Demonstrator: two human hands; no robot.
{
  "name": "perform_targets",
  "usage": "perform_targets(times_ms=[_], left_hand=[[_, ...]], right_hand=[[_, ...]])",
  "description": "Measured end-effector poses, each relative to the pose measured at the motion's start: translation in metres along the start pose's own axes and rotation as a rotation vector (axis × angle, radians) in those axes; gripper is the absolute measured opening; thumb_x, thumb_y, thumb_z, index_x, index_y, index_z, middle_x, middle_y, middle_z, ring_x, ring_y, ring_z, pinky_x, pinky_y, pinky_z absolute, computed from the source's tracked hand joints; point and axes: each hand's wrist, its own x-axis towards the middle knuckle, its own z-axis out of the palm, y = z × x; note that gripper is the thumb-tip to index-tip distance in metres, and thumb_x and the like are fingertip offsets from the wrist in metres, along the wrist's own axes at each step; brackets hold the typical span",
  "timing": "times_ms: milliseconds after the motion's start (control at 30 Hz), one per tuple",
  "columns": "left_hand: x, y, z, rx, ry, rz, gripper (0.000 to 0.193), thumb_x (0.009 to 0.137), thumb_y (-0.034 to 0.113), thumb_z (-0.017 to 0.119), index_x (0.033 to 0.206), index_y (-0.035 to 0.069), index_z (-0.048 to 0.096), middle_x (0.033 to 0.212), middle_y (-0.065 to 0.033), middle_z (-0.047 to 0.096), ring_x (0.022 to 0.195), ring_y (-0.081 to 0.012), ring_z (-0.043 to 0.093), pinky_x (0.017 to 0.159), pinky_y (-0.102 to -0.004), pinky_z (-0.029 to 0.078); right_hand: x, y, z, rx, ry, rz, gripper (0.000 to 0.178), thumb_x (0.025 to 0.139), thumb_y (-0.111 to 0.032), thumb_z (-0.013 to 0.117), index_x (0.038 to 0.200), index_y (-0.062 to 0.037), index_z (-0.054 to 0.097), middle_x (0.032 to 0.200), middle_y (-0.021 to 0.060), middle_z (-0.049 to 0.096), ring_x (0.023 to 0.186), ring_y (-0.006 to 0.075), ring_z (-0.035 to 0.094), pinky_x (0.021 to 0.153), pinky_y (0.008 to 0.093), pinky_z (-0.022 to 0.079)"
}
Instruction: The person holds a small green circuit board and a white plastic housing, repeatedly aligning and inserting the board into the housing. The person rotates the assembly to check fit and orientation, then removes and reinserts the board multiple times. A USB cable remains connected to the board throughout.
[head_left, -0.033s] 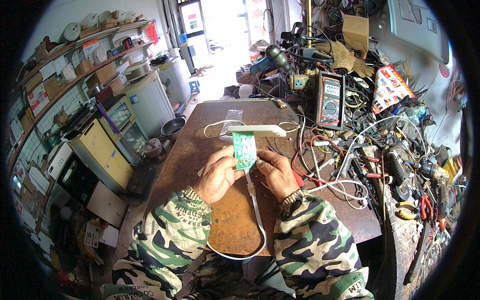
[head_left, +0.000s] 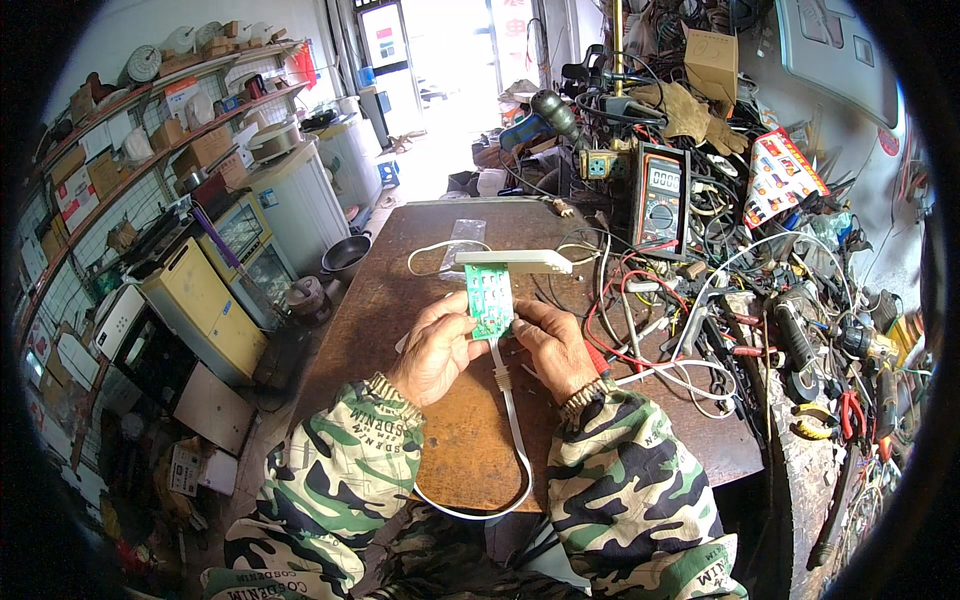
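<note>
Between my two hands is a small green circuit board [head_left: 490,300], tilted up with its marked face showing. My left hand [head_left: 437,345] pinches its left edge with thumb and fingers, while my right hand [head_left: 553,345] grips the lower right edge. A long off-white plastic strip or casing [head_left: 512,261] lies across the top of the board. From the bottom edge a white flat cable [head_left: 518,430] runs down through a beige ring-like piece [head_left: 502,379] and loops over the table's near edge. My fingertips partly hide both sides of the board.
The brown wooden table [head_left: 380,290] bears a clear plastic bag [head_left: 465,240]. On the right stand a multimeter [head_left: 661,200] with red and black leads, tangled cables, pliers [head_left: 852,415] and a heap of tools. Shelves [head_left: 140,90] and old appliances line the left wall.
</note>
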Motion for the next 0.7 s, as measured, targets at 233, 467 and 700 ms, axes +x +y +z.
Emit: perform_targets(times_ms=[233,467,700], left_hand=[[-0.0003,-0.0008,-0.0016,-0.002,0.005,-0.002,0.046,0.093,0.005,0.044,0.138,-0.003,0.046,0.132,-0.0142,0.058,0.120,-0.0233,0.057,0.106,-0.0428,0.043],[0.0007,-0.0026,-0.0041,0.007,0.004,-0.007,0.046,0.093,0.005,0.044,0.138,-0.003,0.046,0.132,-0.0139,0.058,0.121,-0.0226,0.056,0.107,-0.0414,0.043],[0.0006,-0.0022,-0.0042,0.007,0.002,-0.012,0.045,0.093,0.005,0.044,0.137,-0.003,0.046,0.131,-0.0134,0.058,0.120,-0.0222,0.057,0.106,-0.0408,0.043]], right_hand=[[-0.0002,0.0008,0.0013,0.025,0.006,0.011,0.034,0.094,-0.005,0.048,0.124,0.0078,0.059,0.106,0.0145,0.069,0.099,0.0195,0.062,0.090,0.0315,0.048],[0.0004,0.0040,-0.0002,0.007,0.012,-0.022,0.034,0.094,-0.005,0.048,0.124,0.0082,0.059,0.105,0.0148,0.069,0.098,0.0199,0.062,0.090,0.0316,0.048],[0.0001,0.0030,-0.0006,-0.006,0.017,-0.008,0.035,0.094,-0.005,0.048,0.124,0.0083,0.059,0.105,0.0155,0.069,0.099,0.0205,0.063,0.090,0.0323,0.048]])
